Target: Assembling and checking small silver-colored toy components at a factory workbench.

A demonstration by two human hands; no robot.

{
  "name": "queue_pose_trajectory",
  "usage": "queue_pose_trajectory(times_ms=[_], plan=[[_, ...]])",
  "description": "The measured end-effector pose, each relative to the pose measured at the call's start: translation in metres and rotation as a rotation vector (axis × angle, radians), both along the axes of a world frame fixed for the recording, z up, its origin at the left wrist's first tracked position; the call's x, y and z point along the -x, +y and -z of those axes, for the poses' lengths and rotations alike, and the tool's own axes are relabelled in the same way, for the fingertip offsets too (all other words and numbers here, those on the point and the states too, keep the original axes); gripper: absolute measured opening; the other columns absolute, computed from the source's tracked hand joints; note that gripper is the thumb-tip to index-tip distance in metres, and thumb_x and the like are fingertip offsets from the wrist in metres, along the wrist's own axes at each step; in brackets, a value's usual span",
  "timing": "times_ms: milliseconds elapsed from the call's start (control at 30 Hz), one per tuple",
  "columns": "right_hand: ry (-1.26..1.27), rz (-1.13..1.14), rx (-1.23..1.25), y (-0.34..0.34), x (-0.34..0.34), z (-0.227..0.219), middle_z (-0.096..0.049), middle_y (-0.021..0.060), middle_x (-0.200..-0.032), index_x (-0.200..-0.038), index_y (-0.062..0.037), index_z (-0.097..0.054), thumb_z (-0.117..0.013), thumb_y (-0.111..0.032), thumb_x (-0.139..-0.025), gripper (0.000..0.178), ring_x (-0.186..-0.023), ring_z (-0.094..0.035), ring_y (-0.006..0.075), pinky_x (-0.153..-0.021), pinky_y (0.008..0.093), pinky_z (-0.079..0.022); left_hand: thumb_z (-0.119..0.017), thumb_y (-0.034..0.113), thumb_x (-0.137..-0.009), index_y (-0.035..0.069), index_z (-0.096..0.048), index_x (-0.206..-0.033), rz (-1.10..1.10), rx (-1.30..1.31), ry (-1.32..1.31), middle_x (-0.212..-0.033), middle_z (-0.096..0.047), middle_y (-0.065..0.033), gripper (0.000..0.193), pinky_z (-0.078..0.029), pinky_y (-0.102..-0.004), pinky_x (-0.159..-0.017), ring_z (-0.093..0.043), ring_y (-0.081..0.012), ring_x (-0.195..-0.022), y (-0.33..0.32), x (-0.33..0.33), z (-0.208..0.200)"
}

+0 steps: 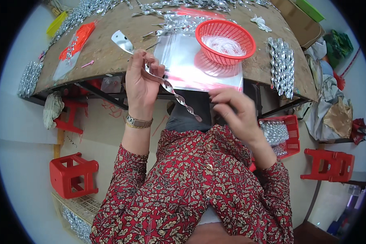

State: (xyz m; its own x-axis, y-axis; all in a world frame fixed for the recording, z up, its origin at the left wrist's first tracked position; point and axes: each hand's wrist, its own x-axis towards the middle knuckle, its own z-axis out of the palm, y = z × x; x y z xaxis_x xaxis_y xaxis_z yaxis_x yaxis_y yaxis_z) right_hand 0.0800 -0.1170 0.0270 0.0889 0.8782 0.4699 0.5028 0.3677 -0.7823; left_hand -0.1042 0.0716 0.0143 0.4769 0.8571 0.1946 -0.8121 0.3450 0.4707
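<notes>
A shiny twisted silver strip (179, 98) is in my left hand (141, 79), pinched between thumb and fingers. Its flat, wider end with small holes (122, 42) sticks out above the fingers, and the spiral tail slants down to the right in front of my lap. My right hand (238, 114) hovers to the right of the tail, thumb and index finger apart; I see nothing between them. Just beyond it, clear plastic bags (179, 53) with pink edges lie at the table's near edge. On them stands a red mesh basket (225, 59) holding a bundle of thin white strings (223, 44).
More twisted strips cover the far side of the brown table (110, 53), with a stack (281, 67) at right and another (29, 79) at left. An orange bag (78, 40) lies at left. Red stools (73, 175) and a red crate (293, 136) of strips stand below.
</notes>
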Motion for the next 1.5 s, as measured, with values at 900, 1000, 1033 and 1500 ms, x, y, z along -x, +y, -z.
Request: queue_pose_trajectory(times_ms=[900, 1000, 1033, 1500], plan=[[-0.64, 0.15, 0.245, 0.191, -0.134, -0.004, -0.066, 0.0127, -0.091, -0.098, -0.0048, -0.064, -0.065, -0.009, -0.076, 0.022, -0.087, -0.063, 0.0278, -0.076, 0.0381, -0.049, -0.063, 0.014, -0.088, 0.005, -0.061, -0.086, 0.141, -0.145, 0.554, -0.068, -0.056, 0.0013, 0.01, -0.043, -0.0176, -0.048, -0.051, -0.0047, -0.053, -0.016, -0.072, 0.005], [-0.702, 0.111, 0.227, 0.198, -0.133, 0.002, -0.065, 0.0127, -0.09, -0.098, -0.0022, -0.063, -0.064, -0.006, -0.076, 0.023, -0.083, -0.063, 0.0252, -0.075, 0.0354, -0.049, -0.062, 0.014, -0.088, 0.005, -0.06, -0.086, 0.146, -0.124, 0.547, -0.068, -0.056, 0.0014, 0.009, -0.043, -0.0173, -0.047, -0.051, -0.0046, -0.052, -0.015, -0.074, 0.005], [-0.739, 0.103, 0.22, 0.2, -0.133, 0.005, -0.065, 0.0126, -0.09, -0.098, -0.0025, -0.063, -0.064, -0.006, -0.075, 0.024, -0.084, -0.063, 0.0259, -0.075, 0.0363, -0.049, -0.062, 0.014, -0.088, 0.005, -0.06, -0.086, 0.153, -0.114, 0.544, -0.068, -0.056, 0.0014, 0.009, -0.043, -0.0173, -0.047, -0.051, -0.0046, -0.052, -0.015, -0.074, 0.006], [-0.88, 0.103, 0.278, 0.207, -0.125, 0.004, -0.064, 0.014, -0.083, -0.082, -0.0011, -0.061, -0.063, -0.009, -0.075, 0.011, -0.08, -0.062, 0.0311, -0.07, 0.0406, -0.048, -0.061, 0.015, -0.089, 0.005, -0.06, -0.086, 0.144, -0.109, 0.577, -0.067, -0.056, 0.0017, 0.011, -0.043, -0.0173, -0.046, -0.052, -0.0044, -0.051, -0.014, -0.065, 0.016]])
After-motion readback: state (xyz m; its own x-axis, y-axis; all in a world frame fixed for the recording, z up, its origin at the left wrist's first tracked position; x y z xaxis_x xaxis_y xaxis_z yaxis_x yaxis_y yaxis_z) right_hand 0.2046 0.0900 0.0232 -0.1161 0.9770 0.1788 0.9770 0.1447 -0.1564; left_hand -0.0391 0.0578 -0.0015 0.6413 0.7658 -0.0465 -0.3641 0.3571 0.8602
